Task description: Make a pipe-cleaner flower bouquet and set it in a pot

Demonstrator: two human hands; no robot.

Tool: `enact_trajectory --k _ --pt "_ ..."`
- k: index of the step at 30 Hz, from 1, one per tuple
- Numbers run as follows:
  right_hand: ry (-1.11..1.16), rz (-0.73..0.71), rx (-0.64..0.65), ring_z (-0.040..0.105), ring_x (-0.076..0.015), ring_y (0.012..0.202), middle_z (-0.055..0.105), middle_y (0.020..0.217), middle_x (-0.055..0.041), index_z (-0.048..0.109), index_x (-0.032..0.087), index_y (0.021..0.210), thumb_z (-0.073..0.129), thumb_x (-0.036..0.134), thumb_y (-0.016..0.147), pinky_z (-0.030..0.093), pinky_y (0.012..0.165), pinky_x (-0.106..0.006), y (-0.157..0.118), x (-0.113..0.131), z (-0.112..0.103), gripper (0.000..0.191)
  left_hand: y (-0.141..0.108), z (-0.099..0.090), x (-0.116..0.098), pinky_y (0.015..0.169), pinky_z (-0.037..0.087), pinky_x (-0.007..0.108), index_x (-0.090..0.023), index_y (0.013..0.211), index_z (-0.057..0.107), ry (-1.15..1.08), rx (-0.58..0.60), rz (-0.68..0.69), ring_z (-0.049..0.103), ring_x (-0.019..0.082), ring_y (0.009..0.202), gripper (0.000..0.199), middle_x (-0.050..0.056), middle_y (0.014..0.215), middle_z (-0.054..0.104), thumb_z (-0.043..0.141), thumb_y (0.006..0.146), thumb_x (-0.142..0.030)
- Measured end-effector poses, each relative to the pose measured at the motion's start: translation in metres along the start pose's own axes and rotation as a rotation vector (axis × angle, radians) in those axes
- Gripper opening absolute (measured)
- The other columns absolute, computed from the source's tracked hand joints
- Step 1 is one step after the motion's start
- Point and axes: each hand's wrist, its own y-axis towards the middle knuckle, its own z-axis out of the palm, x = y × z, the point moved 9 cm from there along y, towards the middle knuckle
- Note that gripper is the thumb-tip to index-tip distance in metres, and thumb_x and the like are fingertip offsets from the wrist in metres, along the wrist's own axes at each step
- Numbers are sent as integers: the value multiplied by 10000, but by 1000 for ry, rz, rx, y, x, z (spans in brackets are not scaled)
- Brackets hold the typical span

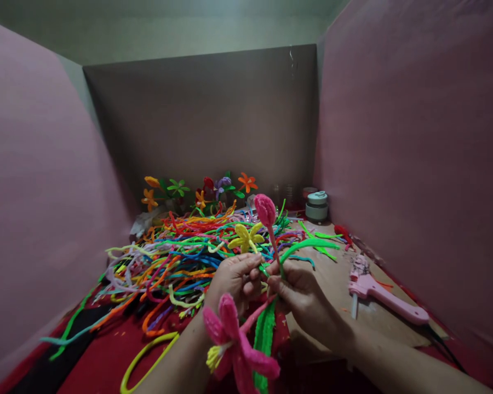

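Observation:
Two hands work close together in the middle of the view. My right hand (299, 290) is closed around the stems of a pipe-cleaner flower spray: a pink bud (265, 210) on top, a long green leaf (308, 246) curving right, and an open pink flower (238, 350) with a yellow centre hanging below. My left hand (236, 276) pinches a thin green pipe cleaner (264, 269) beside those stems. A yellow flower (245, 237) stands just above the left fingertips, its pale stem running down to them; whether it is gripped too is partly hidden.
A big heap of coloured pipe cleaners (181, 257) spreads across the left and centre. Finished flowers (201, 191) stand behind it. At right, a pink glue gun (386, 301) lies on a board (328, 273). A lidded jar (316, 207) stands at the back.

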Motion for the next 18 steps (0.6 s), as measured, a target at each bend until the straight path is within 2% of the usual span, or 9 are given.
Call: enact_trajectory --k 3,5,8,11,14,18 --pt "60 49 -16 349 -40 406 472 532 54 553 171 747 657 358 721 269 384 -178 4 -7 0 215 3 -9 -3 313 229 136 -135 578 470 29 -46 45 309 -3 279 297 -80 415 432 721 629 -285" --pt "118 87 -36 302 -30 377 412 482 83 527 170 748 663 384 702 224 365 -167 8 -13 0 257 3 -18 -14 315 255 136 -141 606 489 74 -123 172 364 14 307 293 -78 439 454 745 603 -284" --pt "156 125 -45 275 -27 356 389 447 96 509 170 779 645 405 711 175 359 -160 13 -20 -2 280 2 -28 -26 412 375 143 -155 733 558 67 -175 338 496 48 440 245 -59 552 536 749 601 -232" --pt "195 124 -84 283 -26 366 457 485 72 514 171 828 608 400 750 180 371 -157 17 -25 -11 260 3 -34 -26 446 399 165 -172 785 596 110 -175 355 513 63 466 243 -40 601 578 744 595 -205" --pt "241 96 -96 282 -26 387 494 533 55 516 173 862 595 357 768 200 385 -154 20 -25 -19 221 3 -31 -23 403 339 164 -168 822 620 248 -133 335 459 51 430 211 -24 615 581 710 646 -244" --pt "252 58 -89 332 -35 416 500 567 51 512 174 943 603 306 763 236 398 -148 24 -20 -22 240 -1 -10 -16 439 345 178 -183 941 622 309 24 322 464 66 498 250 -1 692 584 666 704 -248"
